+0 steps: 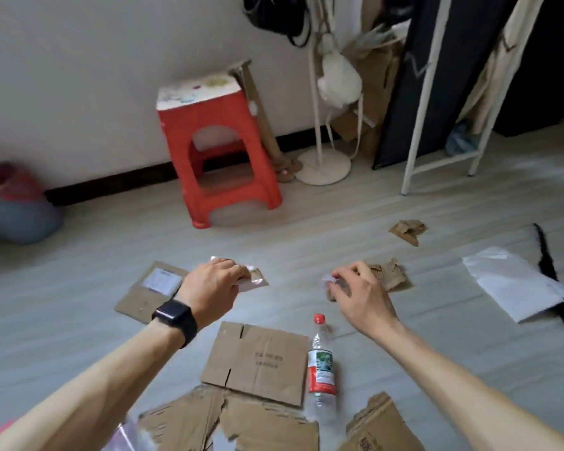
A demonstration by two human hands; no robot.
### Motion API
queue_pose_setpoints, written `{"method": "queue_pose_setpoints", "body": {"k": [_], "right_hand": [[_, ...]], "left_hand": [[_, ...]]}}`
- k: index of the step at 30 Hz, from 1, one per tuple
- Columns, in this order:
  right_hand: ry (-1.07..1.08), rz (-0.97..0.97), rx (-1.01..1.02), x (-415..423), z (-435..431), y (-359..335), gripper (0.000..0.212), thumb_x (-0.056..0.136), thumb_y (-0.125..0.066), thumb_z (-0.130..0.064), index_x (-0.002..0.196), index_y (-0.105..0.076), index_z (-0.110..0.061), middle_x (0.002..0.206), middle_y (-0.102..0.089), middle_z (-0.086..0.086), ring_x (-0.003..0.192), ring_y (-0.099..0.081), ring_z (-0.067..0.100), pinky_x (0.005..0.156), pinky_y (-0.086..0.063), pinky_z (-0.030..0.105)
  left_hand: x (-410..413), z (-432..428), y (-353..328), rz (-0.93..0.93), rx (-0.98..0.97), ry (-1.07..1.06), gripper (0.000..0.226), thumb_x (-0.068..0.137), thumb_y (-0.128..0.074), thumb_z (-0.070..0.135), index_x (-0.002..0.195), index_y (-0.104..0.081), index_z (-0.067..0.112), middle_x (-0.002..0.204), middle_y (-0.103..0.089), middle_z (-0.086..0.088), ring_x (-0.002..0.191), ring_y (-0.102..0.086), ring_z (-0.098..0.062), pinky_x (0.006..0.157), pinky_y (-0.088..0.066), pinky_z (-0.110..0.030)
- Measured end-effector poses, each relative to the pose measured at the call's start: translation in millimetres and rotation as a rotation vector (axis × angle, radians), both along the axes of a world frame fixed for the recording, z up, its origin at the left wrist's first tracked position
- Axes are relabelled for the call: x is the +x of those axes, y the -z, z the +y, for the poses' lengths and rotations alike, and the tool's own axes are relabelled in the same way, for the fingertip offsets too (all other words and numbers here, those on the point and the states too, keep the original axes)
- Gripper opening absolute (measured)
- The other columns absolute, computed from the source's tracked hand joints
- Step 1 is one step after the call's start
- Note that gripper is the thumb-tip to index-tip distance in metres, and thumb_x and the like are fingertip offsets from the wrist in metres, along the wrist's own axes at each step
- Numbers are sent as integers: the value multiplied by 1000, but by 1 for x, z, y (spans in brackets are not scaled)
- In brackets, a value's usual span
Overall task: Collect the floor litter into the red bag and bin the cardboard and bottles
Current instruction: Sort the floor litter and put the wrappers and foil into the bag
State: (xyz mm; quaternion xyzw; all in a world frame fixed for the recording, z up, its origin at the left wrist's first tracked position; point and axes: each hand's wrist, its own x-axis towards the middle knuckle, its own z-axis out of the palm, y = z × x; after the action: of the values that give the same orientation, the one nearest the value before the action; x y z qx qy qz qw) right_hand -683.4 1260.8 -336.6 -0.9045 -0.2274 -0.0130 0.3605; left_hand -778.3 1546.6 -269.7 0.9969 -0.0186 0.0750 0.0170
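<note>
While both our hands reach out over the middle of the frame, each is closed on a scrap of litter. Our left hand (214,283), the one with the black watch (175,321) on its wrist, has its fingers curled around a crumpled pinkish-white wrapper (254,280). Our right hand (360,294) pinches a small white-and-brown scrap (329,281) between thumb and fingertips, just beside a torn, crinkled piece of brown paper (389,275) on the floor.

We judge all this litter light and soft: it crushes in the fist, so a loose squeeze should hold it, though thin film may slip or spring open.

Flat cardboard panels lie at lower centre (258,362), centre left (150,292) and along the bottom edge (232,428). They look stiff but light, and an edge or corner seems the best place to pinch, sliding them together into a stack first.

A clear plastic bottle (321,366) with a red cap lies at lower centre, touching the middle panel's right edge. It looks nearly empty, smooth and likely to roll, so we would wrap the fingers around its labelled middle.

Something red and translucent (124,434) shows at the lower left corner; we cannot tell whether it is the red bag. Another brown scrap (407,230) and a white mailer (515,281) lie at the right.
</note>
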Motion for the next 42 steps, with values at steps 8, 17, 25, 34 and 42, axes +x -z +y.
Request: {"method": "queue_pose_setpoints", "body": {"k": [8, 17, 25, 34, 42], "right_hand": [[-503, -386, 27, -82, 111, -145, 5, 90, -66, -20, 93, -64, -24, 90, -54, -5, 80, -56, 16, 67, -53, 39], [-761, -49, -5, -231, 256, -106, 4, 90, -67, -30, 94, -66, -28, 87, -61, -13, 69, -57, 3, 67, -52, 30], [-884, 396, -169, -304, 325, -81, 42, 83, -77, -42, 122, -67, -28, 119, -69, -6, 97, -67, 7, 91, -54, 29], [-799, 54, -302, -238, 253, -130, 43, 94, -61, -38, 135, -49, -40, 125, -56, -13, 104, -59, 4, 91, -49, 26], [-415, -64, -328, -132, 67, -181, 48, 93, -60, -43, 139, -48, -39, 132, -49, -20, 116, -52, 1, 99, -46, 22]], "left_hand": [[-222, 137, -58, -194, -99, -519, 15, 75, -71, 14, 89, -74, 19, 85, -73, -3, 74, -67, -33, 58, -52, -34], [-385, 158, 7, -112, -428, -1070, 28, 75, -55, 50, 91, -73, 36, 91, -76, 6, 91, -70, -22, 73, -51, -31], [-435, 169, 44, 74, -579, -1034, 42, 66, -58, 38, 105, -72, 41, 94, -73, 16, 93, -67, -3, 83, -55, -29], [-340, 153, -40, -9, -533, -758, 41, 79, -53, 33, 117, -68, 33, 121, -67, 5, 117, -59, -15, 100, -46, -31], [-150, 42, -104, 7, -352, -218, 33, 93, -54, 35, 126, -60, 36, 127, -61, 12, 120, -53, -13, 99, -45, -34]]}}
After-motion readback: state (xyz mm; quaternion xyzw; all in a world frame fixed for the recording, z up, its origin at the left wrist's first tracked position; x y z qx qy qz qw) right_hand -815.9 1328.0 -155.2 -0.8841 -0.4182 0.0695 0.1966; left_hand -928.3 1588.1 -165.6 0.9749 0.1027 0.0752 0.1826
